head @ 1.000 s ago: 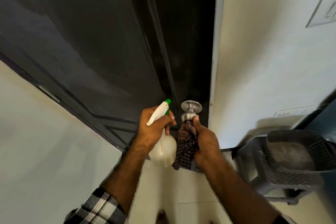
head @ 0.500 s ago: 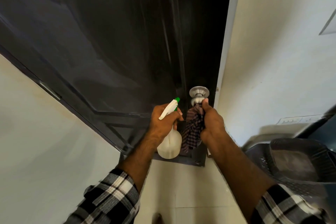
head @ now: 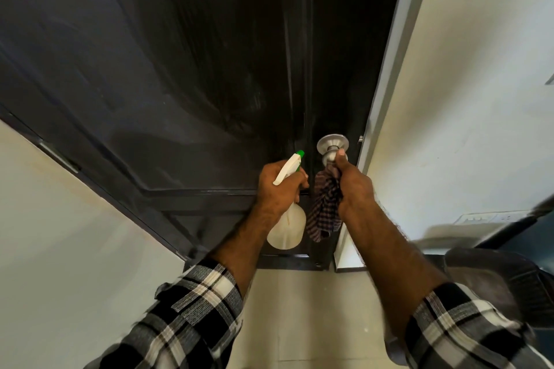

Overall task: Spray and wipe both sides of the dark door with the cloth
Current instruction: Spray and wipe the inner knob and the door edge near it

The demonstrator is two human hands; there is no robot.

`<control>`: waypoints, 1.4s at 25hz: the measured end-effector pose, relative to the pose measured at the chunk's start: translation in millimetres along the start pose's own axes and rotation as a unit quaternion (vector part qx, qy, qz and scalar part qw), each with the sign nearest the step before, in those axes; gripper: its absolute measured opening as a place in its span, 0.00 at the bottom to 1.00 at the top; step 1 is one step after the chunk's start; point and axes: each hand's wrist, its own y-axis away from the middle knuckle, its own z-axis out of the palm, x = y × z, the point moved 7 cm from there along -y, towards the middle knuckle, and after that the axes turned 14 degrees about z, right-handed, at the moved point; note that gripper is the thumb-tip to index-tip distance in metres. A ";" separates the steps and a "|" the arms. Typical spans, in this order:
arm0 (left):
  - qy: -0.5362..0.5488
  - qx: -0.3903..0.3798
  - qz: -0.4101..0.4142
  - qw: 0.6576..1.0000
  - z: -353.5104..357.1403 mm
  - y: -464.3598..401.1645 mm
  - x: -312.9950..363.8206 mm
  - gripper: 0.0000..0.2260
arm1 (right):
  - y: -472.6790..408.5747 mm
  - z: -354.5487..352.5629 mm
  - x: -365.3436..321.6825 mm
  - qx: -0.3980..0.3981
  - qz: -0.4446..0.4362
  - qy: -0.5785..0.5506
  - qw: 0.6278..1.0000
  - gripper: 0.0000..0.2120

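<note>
The dark door [head: 186,75] fills the upper middle of the view, its face streaked with faint wipe marks. A silver round knob [head: 332,144] sits near its right edge. My left hand [head: 280,189] grips a white spray bottle [head: 287,228] with a green nozzle, pointed at the door just left of the knob. My right hand [head: 352,186] holds a checked cloth [head: 325,213] that hangs down, and its thumb and fingers also close round the knob's outer end.
A pale wall [head: 467,99] and the white door frame [head: 386,99] stand to the right, another pale wall [head: 60,234] to the left. A dark plastic chair [head: 497,281] stands at the lower right. Light floor tiles [head: 308,314] lie below.
The door has swung so that its edge sits closer to the frame, and both hands with bottle and cloth have moved right and up along with the knob. My view has shifted closer.
</note>
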 end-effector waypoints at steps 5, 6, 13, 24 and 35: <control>0.019 -0.010 0.013 1.000 0.8 -12.8 -4.3 0.04 | -15.9 7.0 -4.5 -0.004 -0.002 -0.013 1.000 0.21; 0.019 -0.011 0.009 1.000 -1.1 -11.6 -6.9 0.05 | -16.3 4.9 -2.1 -0.001 -0.005 -0.024 1.000 0.20; 0.002 0.033 -0.087 0.996 -64.3 31.2 -81.5 0.03 | -56.8 25.1 118.9 -0.005 0.120 -0.020 0.993 0.24; -0.063 0.070 -0.201 0.975 -199.1 32.0 -250.2 0.06 | -122.2 151.4 218.0 0.074 -0.074 0.033 0.994 0.12; -0.021 0.096 -0.183 0.978 -297.8 -6.4 -303.2 0.06 | -138.6 296.8 285.8 0.114 -0.303 0.071 0.943 0.10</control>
